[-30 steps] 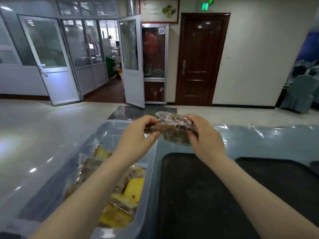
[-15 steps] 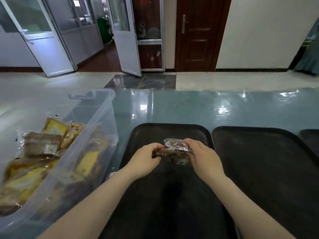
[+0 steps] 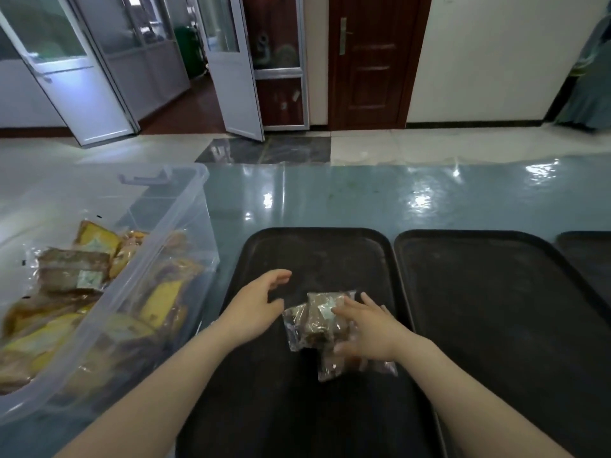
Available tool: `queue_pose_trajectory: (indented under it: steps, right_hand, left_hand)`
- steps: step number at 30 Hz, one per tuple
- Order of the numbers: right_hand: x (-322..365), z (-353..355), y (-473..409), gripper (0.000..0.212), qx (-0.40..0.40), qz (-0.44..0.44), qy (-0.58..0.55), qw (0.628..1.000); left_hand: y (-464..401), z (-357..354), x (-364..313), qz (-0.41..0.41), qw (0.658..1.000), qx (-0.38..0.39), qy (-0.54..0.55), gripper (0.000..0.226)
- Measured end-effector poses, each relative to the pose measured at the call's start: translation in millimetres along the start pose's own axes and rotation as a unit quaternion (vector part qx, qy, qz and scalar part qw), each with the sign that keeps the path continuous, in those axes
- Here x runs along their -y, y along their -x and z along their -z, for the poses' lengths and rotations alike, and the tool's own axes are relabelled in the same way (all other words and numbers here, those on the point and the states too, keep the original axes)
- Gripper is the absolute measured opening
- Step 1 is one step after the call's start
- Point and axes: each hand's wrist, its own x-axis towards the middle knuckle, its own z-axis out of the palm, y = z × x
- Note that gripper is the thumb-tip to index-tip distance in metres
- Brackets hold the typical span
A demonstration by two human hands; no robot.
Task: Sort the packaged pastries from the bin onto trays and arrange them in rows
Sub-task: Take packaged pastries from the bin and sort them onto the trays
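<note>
Head: pastries [image 3: 322, 320] now down, seemingly released.

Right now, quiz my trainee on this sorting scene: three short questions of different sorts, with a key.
1. True or false: the right hand rests with spread fingers on brown packets lying on a tray.
2. Multiple choice: where is the bin? A) left of the trays B) right of the trays C) on a tray
3. Fill in: the left hand holds ____.

Key: 1 true; 2 A; 3 nothing, it is open beside the packets.
</note>
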Motion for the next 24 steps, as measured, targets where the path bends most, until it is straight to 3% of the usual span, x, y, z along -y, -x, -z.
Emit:
queue_pose_trajectory:
  steps: [6,13,24]
  right_hand:
    - [36.4,23.6,9.9,0.063,-0.083,0.004,-0.042,0.996]
    - [113.8,35.2,7.6,0.050,-0.189,0.034,-0.064,0.979]
    - [275.5,41.0,-24.4,0.034,-0.321,0.105,-0.067,0.939]
  left_hand:
    - [14.3,34.8,-20.6,-0.086,0.994,-0.047,0.037,0.053]
    - [58.6,105.8,-19.5,-0.132,0.986,-0.081,0.058,0.051]
    - [137.9,242.5,88.3,-0.102,0.978,-0.155,0.098,0.052]
